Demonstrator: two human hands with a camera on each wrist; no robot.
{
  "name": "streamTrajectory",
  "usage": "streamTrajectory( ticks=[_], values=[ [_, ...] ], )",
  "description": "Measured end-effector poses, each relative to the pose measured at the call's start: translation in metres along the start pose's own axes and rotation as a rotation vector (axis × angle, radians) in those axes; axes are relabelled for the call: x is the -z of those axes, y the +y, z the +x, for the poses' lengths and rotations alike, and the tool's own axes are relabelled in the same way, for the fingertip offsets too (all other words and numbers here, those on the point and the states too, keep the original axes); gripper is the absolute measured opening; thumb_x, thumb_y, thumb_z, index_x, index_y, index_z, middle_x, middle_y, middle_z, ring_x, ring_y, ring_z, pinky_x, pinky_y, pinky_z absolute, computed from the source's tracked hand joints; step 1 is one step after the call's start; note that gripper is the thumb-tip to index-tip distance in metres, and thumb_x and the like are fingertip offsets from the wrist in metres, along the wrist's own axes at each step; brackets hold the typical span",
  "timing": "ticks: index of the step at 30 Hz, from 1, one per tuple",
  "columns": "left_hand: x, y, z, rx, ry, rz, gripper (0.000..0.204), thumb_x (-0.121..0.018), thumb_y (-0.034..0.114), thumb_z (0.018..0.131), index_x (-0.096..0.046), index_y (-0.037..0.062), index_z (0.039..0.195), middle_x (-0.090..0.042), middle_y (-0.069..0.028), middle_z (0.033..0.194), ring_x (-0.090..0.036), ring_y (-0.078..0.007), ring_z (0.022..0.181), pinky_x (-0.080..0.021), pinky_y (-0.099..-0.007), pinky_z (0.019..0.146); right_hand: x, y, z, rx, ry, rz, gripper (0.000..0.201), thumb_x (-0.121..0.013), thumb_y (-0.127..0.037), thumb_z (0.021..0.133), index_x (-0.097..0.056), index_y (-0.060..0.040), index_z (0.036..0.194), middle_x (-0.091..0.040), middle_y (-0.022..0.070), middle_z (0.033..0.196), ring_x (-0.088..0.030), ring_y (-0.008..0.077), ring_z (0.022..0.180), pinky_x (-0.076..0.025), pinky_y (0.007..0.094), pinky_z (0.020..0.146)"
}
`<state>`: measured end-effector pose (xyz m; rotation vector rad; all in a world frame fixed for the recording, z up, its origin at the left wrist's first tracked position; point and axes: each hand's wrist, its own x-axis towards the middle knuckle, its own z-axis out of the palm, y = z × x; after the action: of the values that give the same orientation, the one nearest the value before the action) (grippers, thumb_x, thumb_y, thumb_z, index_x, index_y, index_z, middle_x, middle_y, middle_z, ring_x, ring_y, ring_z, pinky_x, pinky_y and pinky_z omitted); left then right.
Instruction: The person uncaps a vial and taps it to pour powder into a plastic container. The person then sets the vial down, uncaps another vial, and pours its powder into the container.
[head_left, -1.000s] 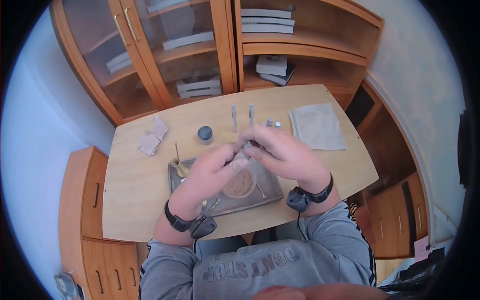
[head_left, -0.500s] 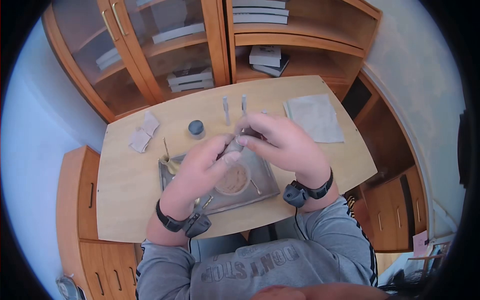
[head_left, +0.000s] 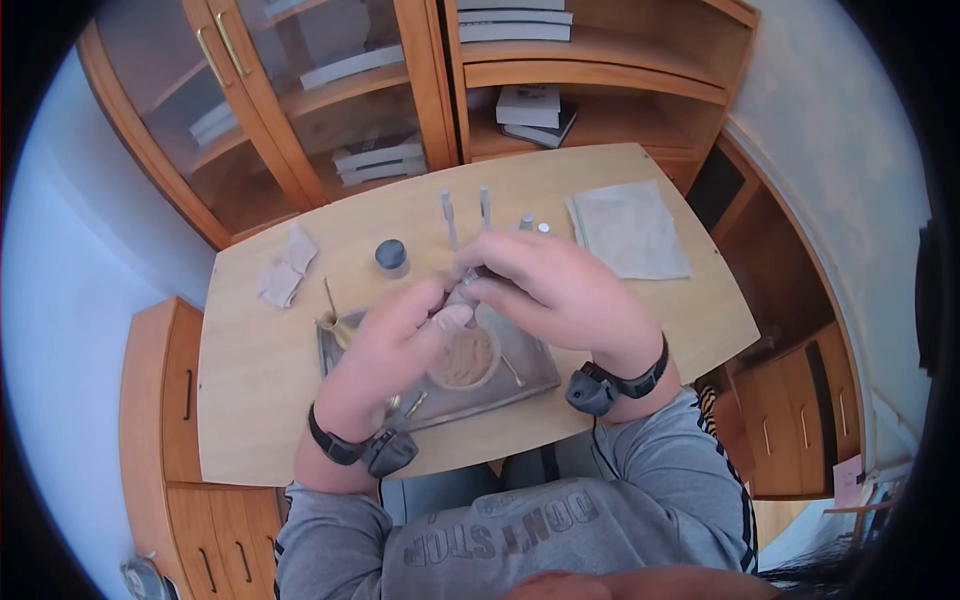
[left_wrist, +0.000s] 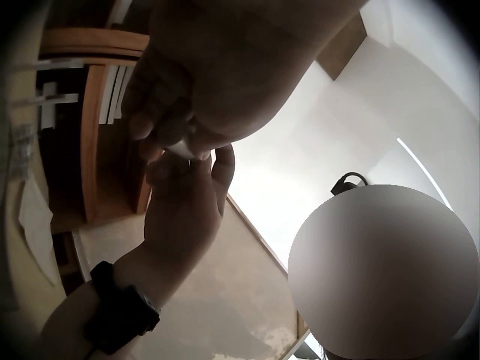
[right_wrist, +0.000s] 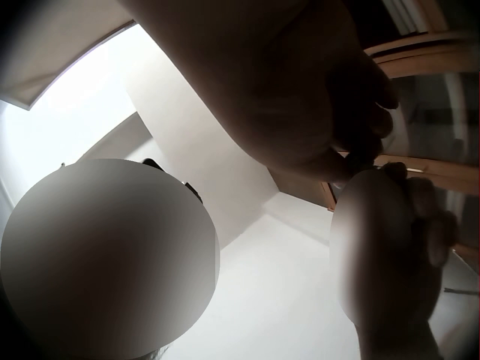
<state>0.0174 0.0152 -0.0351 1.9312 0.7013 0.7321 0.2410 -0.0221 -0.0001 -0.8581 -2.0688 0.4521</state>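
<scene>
Both hands meet above the tray (head_left: 475,405) in the head view. My left hand (head_left: 400,325) grips a small greyish object (head_left: 461,295) with curled fingers and thumb. From the other side my right hand (head_left: 545,285) pinches its upper end; fingers hide most of it, so I cannot tell what it is. Below them a round bowl (head_left: 468,362) of brownish, powdery material stands on the tray. In the left wrist view, a pale bit of the object (left_wrist: 180,148) shows between the hands. The right wrist view is too dark to show it clearly.
A dark-lidded jar (head_left: 391,256), two upright pale tools (head_left: 448,215), small bottles (head_left: 526,222) and a folded cloth (head_left: 630,230) stand or lie behind. At left are a crumpled cloth (head_left: 287,268) and a brass vase (head_left: 340,330). A thin stick (head_left: 512,372) lies right of the bowl.
The head view has shifted, so the table sits higher and further left in it. Both hands stay together over the tray, with the right fingers drawn slightly left over the object.
</scene>
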Motion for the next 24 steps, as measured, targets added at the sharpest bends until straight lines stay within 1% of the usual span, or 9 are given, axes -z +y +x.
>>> streamTrajectory(
  ticks=[4, 6, 10, 12, 15, 19, 21, 22, 24],
  values=[
    [-0.002, 0.015, -0.004, 0.046, 0.045, -0.155, 0.026, -0.063, 0.021, 0.101, -0.063, -0.0023, 0.114, -0.066, -0.0099, 0.096, -0.061, -0.0184, 0.087, -0.049, -0.0332, 0.078, 0.002, -0.010, -0.002, 0.066, 0.105, -0.032, 0.022, -0.071, -0.016, 0.093, -0.065, -0.0050, 0.110, -0.068, 0.0120, 0.093, -0.066, 0.0293, 0.084, -0.050, 0.0391, 0.071],
    [-0.002, 0.022, -0.002, -0.015, 0.034, -0.019, 0.026, -0.063, 0.022, 0.102, -0.064, -0.0018, 0.111, -0.066, -0.0059, 0.096, -0.059, -0.0141, 0.086, -0.049, -0.0314, 0.077, 0.009, -0.025, 0.000, -0.200, 0.010, -0.070, 0.019, -0.070, -0.014, 0.092, -0.065, -0.0042, 0.108, -0.067, 0.0124, 0.094, -0.066, 0.0320, 0.085, -0.051, 0.0393, 0.073],
    [-0.001, 0.013, -0.005, -0.061, -0.020, -0.167, 0.025, -0.063, 0.022, 0.102, -0.065, -0.0007, 0.111, -0.065, -0.0040, 0.095, -0.058, -0.0107, 0.085, -0.048, -0.0297, 0.076, 0.006, -0.016, 0.004, -0.285, -0.148, -0.098, 0.019, -0.069, -0.011, 0.092, -0.067, -0.0042, 0.109, -0.066, 0.0124, 0.093, -0.065, 0.0319, 0.084, -0.050, 0.0393, 0.073],
    [0.005, 0.008, -0.006, -0.053, -0.140, -0.300, 0.025, -0.060, 0.021, 0.103, -0.064, -0.0012, 0.113, -0.064, -0.0043, 0.095, -0.058, -0.0100, 0.084, -0.047, -0.0277, 0.075, 0.008, -0.011, 0.000, 0.144, -0.076, -0.026, 0.020, -0.070, -0.008, 0.090, -0.068, -0.0047, 0.109, -0.066, 0.0128, 0.096, -0.066, 0.0318, 0.086, -0.051, 0.0392, 0.074],
    [0.010, 0.018, -0.014, -0.042, -0.256, -0.480, 0.024, -0.057, 0.020, 0.104, -0.064, -0.0020, 0.111, -0.064, -0.0038, 0.094, -0.058, -0.0107, 0.084, -0.046, -0.0270, 0.074, 0.007, -0.015, -0.004, 0.284, -0.045, -0.005, 0.020, -0.069, -0.005, 0.089, -0.069, -0.0052, 0.109, -0.066, 0.0149, 0.097, -0.066, 0.0341, 0.091, -0.051, 0.0395, 0.078],
    [0.022, 0.025, -0.013, -0.083, -0.336, -0.526, 0.026, -0.056, 0.021, 0.105, -0.064, -0.0031, 0.112, -0.064, -0.0043, 0.096, -0.058, -0.0113, 0.084, -0.046, -0.0267, 0.074, 0.012, -0.015, -0.009, 0.338, 0.021, -0.019, 0.022, -0.069, 0.000, 0.086, -0.070, -0.0047, 0.108, -0.066, 0.0168, 0.098, -0.065, 0.0356, 0.093, -0.051, 0.0413, 0.082],
    [0.030, 0.028, -0.016, 0.050, -0.343, -0.456, 0.029, -0.059, 0.024, 0.103, -0.065, -0.0029, 0.113, -0.066, -0.0056, 0.097, -0.059, -0.0126, 0.084, -0.048, -0.0286, 0.075, 0.023, -0.010, -0.017, 0.385, 0.190, -0.084, 0.024, -0.066, -0.001, 0.088, -0.069, -0.0051, 0.111, -0.067, 0.0151, 0.101, -0.065, 0.0346, 0.091, -0.051, 0.0402, 0.080],
    [0.029, 0.029, -0.015, 0.050, -0.340, -0.457, 0.029, -0.059, 0.024, 0.103, -0.065, -0.0029, 0.113, -0.066, -0.0056, 0.097, -0.059, -0.0126, 0.084, -0.048, -0.0286, 0.075, 0.028, -0.012, -0.020, 0.386, 0.187, -0.082, 0.024, -0.066, -0.001, 0.088, -0.069, -0.0051, 0.111, -0.067, 0.0151, 0.101, -0.065, 0.0346, 0.091, -0.051, 0.0402, 0.080],
    [0.028, 0.030, -0.013, 0.052, -0.186, -0.060, 0.028, -0.062, 0.018, 0.098, -0.066, -0.0058, 0.110, -0.069, -0.0119, 0.093, -0.066, -0.0198, 0.087, -0.052, -0.0329, 0.077, 0.037, -0.019, -0.026, 0.231, 0.260, 0.091, 0.021, -0.067, 0.001, 0.088, -0.069, -0.0023, 0.109, -0.068, 0.0150, 0.102, -0.065, 0.0328, 0.089, -0.051, 0.0380, 0.076]
  ],
)
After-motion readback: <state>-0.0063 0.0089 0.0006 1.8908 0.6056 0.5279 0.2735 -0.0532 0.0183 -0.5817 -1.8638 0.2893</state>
